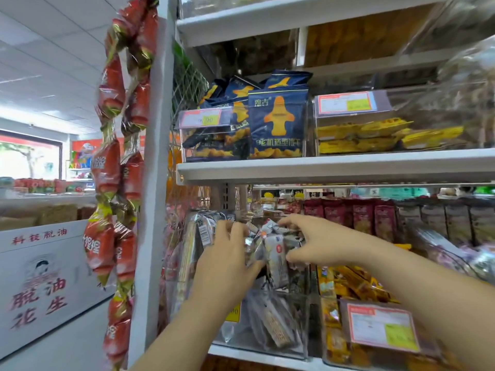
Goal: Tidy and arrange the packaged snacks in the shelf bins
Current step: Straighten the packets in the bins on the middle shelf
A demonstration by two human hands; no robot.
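Both my hands reach into a clear plastic bin [300, 341] on the lower shelf. The bin is heaped with small silver-grey snack packets [277, 253]. My left hand [227, 255] lies over the left side of the heap, thumb curled round a packet, its fingertips hidden among the wrappers. From the right, my right hand [308, 242] has its fingers spread and bent over the top of the pile, with the thumb under a packet. The packets look blurred from motion.
On the shelf above stand dark blue biscuit bags [277, 124] and a bin of yellow packs [375, 135]. Right of my hands is a bin of orange packets [353, 287] with a price label. A string of red sausages [115, 170] hangs on the white shelf post [158, 129].
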